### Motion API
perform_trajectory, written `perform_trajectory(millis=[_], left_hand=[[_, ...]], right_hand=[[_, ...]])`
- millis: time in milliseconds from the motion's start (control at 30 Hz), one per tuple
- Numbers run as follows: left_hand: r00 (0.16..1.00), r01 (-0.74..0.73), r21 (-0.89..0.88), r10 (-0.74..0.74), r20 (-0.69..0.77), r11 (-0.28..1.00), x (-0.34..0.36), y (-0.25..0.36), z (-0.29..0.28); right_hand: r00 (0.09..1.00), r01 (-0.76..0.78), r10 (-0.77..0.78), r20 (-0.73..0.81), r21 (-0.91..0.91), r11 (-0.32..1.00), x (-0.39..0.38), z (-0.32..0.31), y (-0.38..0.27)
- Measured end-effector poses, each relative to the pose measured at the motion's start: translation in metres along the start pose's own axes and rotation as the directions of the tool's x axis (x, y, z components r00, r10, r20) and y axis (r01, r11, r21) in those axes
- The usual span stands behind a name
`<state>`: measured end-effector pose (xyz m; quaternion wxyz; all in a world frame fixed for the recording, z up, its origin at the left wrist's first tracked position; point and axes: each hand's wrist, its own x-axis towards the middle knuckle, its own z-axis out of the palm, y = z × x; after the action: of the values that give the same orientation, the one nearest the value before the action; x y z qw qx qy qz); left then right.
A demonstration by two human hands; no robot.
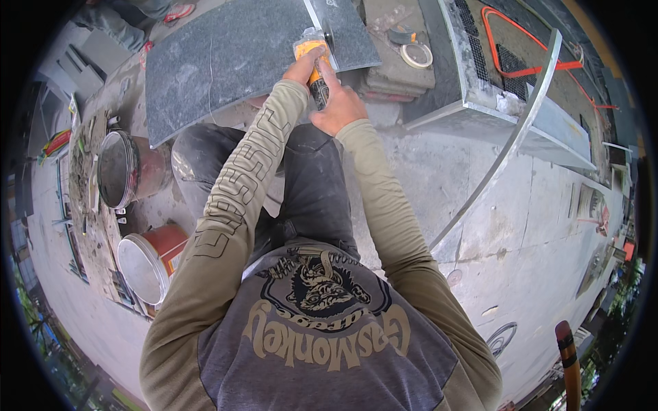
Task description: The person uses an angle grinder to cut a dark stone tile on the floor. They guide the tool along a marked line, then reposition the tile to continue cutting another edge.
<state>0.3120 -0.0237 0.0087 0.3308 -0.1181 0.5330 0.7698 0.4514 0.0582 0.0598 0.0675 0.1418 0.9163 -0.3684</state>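
Note:
Both my hands are wrapped round a yellow-and-black angle grinder (317,81). My left hand (301,67) grips it near the head, thumb along the yellow housing. My right hand (340,107) closes on the black rear of the body. The grinder's disc (328,39) stands edge-on at the right of the head, above a large dark grey stone slab (205,75). A pale strip (312,15) runs across the slab beyond the disc. Whether the disc touches the stone I cannot tell. The slab lies in front of my knees, with dusty marks on it.
Two buckets, one open (118,168) and one pale-topped (142,268), stand at my left. A tape roll (416,56) lies on stacked slabs (394,79) at the right. Further right are a stone-edged basin (473,113), a curved strip (510,147) and an orange hose (524,70). Someone's legs (110,27) show far left.

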Motion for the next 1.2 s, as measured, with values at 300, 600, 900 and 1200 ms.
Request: perform_trajectory(millis=[300,600,900,1200], left_hand=[[0.997,0.018,-0.026,-0.016,0.079,1.0,-0.044,-0.019,0.003],[0.997,0.051,-0.035,-0.049,0.062,0.998,-0.05,-0.029,0.004],[0.999,0.048,-0.017,-0.048,-0.001,0.999,-0.007,-0.007,0.0],[0.998,0.061,-0.025,-0.061,-0.004,0.998,-0.033,-0.015,0.006]], right_hand=[[0.999,0.033,-0.033,-0.024,0.021,0.999,-0.048,-0.004,0.006],[0.996,0.06,-0.058,-0.062,0.034,0.998,-0.061,-0.001,0.009],[1.0,0.006,-0.007,0.023,0.042,0.999,-0.012,-0.005,-0.001],[0.991,0.098,-0.095,-0.09,0.028,0.995,-0.031,0.005,0.012]])
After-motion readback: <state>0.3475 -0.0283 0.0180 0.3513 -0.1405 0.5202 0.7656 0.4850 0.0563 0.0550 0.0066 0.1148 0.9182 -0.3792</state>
